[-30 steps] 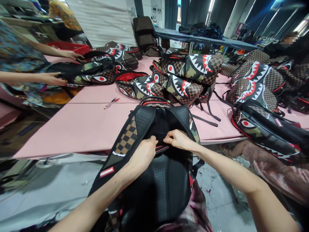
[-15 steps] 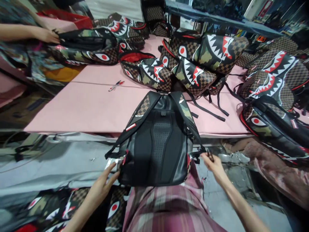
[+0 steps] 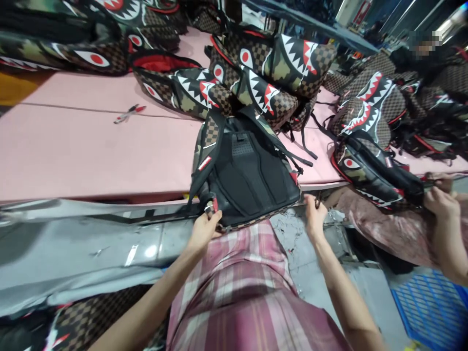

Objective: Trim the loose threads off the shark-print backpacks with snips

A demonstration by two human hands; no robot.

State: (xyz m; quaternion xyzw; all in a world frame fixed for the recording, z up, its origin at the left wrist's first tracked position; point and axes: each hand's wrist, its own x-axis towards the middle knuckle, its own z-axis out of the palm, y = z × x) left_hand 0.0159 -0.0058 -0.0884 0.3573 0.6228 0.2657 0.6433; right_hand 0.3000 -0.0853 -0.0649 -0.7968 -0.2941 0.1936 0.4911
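Note:
A black-backed backpack with checkered and camouflage sides lies strap side up at the table's front edge, turned askew. Its two shoulder straps run down from the top. My left hand is closed on the bag's lower left corner, thumb on top. Just off the lower right corner is my right hand, its fingers curled round a small dark tool, perhaps thread snips, mostly hidden by the hand. I see a small gap between this hand and the bag.
The pink table carries more shark-mouth backpacks behind mine and a red-and-grey pen at left. A co-worker's hands hold another backpack at right. Beside them stands a blue crate. More bags lie low at left.
The backpack has moved up onto the table edge and twisted. My left hand has gone from resting open beside it to gripping its corner. My view has swung right, showing the co-worker's hands.

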